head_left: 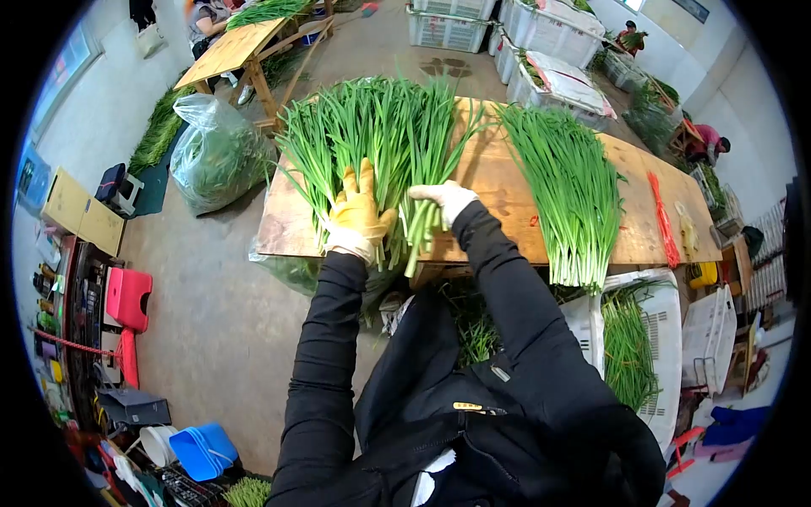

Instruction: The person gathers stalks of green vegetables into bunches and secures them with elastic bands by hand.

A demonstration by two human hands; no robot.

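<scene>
My left hand [358, 213], in a yellow glove, lies with its fingers stretched out on a wide pile of garlic chives [363, 122] near the front edge of the wooden table [497, 226]. In a pale glove, my right hand [448, 201] is closed around a smaller bunch of garlic chives [429, 148] at the pile's right side. The pale stem ends of that bunch stick out below my fingers, past the table edge. Further right, a second pile of garlic chives [568, 190] lies on the table, its stems towards me.
Red ties [664, 221] lie at the table's right end. Below stands a white crate [667, 338] with loose greens. A clear bag of greens [218, 156] sits on the floor at left. Stacked white crates [549, 38], another table [232, 46] and other people are further back.
</scene>
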